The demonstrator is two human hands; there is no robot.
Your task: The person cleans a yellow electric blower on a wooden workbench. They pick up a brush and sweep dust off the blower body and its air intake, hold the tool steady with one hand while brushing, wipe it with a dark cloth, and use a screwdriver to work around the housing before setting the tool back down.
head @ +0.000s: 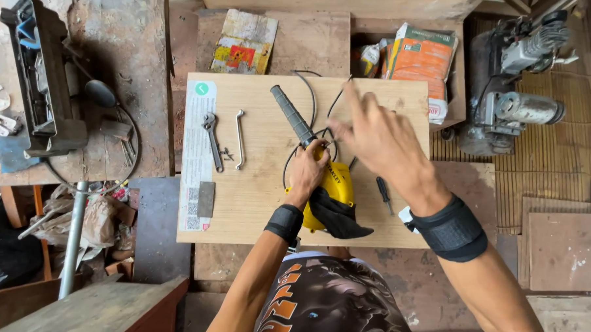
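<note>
A yellow and black power tool lies on a plywood board, with a grey ribbed side handle sticking out toward the far side. My left hand grips the tool body near that handle. My right hand hovers above the board, fingers spread, close to the thin black cable that loops behind the tool; it holds nothing I can see. A small black screwdriver lies just right of the tool.
An adjustable wrench, a bent metal key and small screws lie on the board's left part. Orange bags stand behind it. A compressor sits at right, a dark machine on the worn bench at left.
</note>
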